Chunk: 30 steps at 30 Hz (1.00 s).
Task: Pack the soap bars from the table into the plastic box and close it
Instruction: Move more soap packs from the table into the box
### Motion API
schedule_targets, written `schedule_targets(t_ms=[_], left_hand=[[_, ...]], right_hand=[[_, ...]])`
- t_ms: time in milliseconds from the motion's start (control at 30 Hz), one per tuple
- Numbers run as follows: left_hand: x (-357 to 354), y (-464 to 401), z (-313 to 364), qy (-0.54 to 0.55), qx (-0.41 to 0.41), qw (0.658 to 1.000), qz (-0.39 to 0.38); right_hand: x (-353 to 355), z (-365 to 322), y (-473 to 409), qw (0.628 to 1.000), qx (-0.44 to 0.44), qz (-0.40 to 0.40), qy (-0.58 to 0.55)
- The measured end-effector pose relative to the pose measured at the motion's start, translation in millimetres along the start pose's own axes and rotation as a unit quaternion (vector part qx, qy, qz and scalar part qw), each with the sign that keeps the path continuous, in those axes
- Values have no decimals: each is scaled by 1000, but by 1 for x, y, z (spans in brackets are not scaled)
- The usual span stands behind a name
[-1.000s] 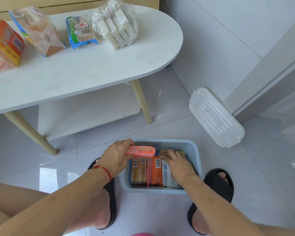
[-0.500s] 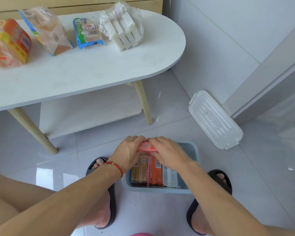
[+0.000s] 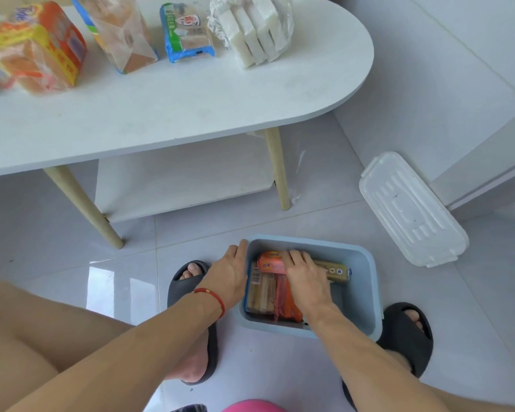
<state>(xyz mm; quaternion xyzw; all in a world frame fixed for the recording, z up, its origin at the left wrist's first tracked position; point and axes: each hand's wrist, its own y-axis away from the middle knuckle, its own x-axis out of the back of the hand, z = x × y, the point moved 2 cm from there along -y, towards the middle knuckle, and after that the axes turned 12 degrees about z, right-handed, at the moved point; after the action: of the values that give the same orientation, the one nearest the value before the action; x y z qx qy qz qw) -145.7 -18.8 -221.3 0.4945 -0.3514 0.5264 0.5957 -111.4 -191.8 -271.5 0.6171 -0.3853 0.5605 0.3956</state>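
A pale blue plastic box point(image 3: 366, 292) stands on the floor between my feet, lid off. Several wrapped soap bars lie packed in its left half. My right hand point(image 3: 305, 275) presses down on a pink soap bar point(image 3: 269, 264) that lies across the top of them; its fingers cover the bar's right end. My left hand point(image 3: 231, 275) rests flat against the box's outer left wall, holding nothing. The white lid point(image 3: 411, 209) lies on the floor to the right. More soap packs wait on the white table point(image 3: 161, 114): an orange-yellow pack point(image 3: 36, 49), a clear pack point(image 3: 122, 31), a blue-edged pack point(image 3: 186, 28), white bars in plastic point(image 3: 253, 28).
The table's wooden legs point(image 3: 275, 168) and lower shelf point(image 3: 185, 179) stand just beyond the box. My feet in dark slippers point(image 3: 408, 334) flank the box. A wall and door frame point(image 3: 473, 173) rise at the right, behind the lid.
The pink bar has gone down from both hands into the box, on top of the packed bars. My left hand has let go and moved to the box's outer left wall.
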Motion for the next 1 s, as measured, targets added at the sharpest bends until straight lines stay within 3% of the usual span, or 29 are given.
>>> schedule_targets(t_ms=[133, 467, 767, 1000], left_hand=[[1, -2, 1, 16, 10, 1000, -1], [1, 5, 0, 70, 28, 997, -2], [2, 9, -1, 97, 37, 995, 0], [-1, 7, -2, 99, 41, 994, 1]], right_hand=[[2, 0, -16, 999, 45, -10, -4], [10, 5, -34, 994, 36, -88, -60], [3, -21, 8, 998, 56, 22, 9], [0, -13, 4, 997, 80, -7, -6]])
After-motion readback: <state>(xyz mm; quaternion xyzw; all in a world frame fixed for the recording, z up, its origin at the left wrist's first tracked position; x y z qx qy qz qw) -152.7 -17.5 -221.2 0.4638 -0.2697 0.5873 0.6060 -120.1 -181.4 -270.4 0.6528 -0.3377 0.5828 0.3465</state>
